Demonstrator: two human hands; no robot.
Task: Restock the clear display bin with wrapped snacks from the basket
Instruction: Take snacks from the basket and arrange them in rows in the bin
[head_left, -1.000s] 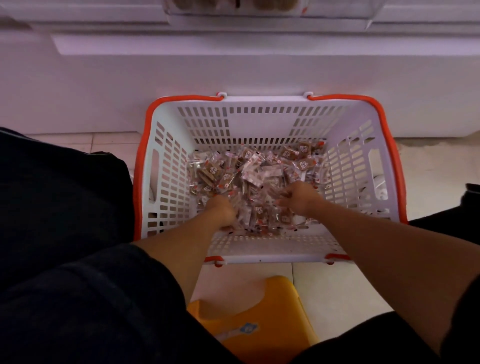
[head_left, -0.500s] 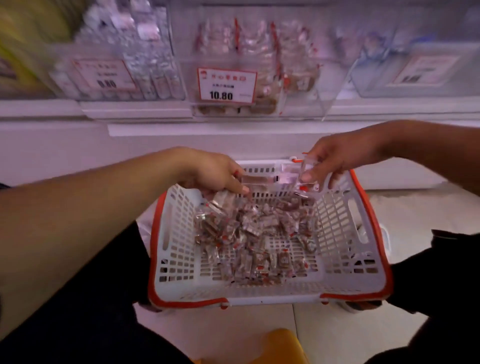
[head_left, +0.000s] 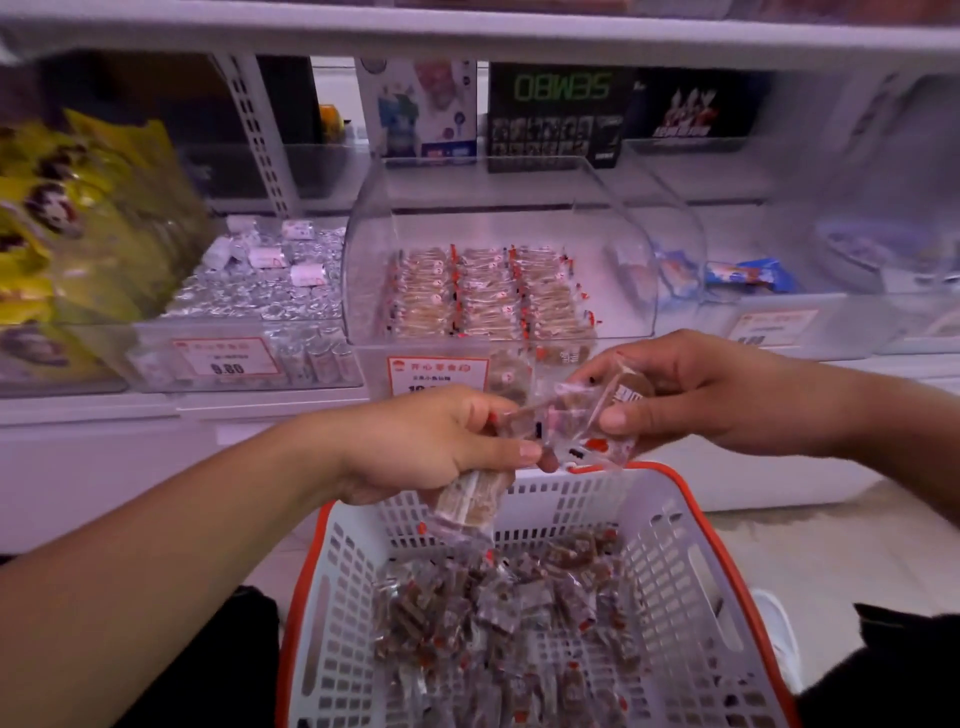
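Observation:
A white basket with an orange rim (head_left: 727, 577) stands on the floor below me, holding a heap of wrapped snacks (head_left: 498, 618). Both hands hover above its far edge. My left hand (head_left: 426, 441) grips several clear-wrapped brown snacks (head_left: 467, 501) that hang below its fingers. My right hand (head_left: 691, 389) pinches more wrapped snacks (head_left: 587, 421), and the two bundles meet between the hands. Straight ahead on the shelf sits the clear display bin (head_left: 498, 234), its lid raised, with neat rows of the same snacks inside.
A bin of silver-wrapped sweets (head_left: 260, 280) sits left of the display bin, beside yellow bags (head_left: 78, 208). Another clear bin with blue packets (head_left: 748, 275) is on the right. Price tags (head_left: 228, 358) line the shelf front. Boxes stand at the back.
Both hands came up out of the basket with snacks and rose toward the shelf. They have drawn together, and my view tilted up from the basket to the display bin.

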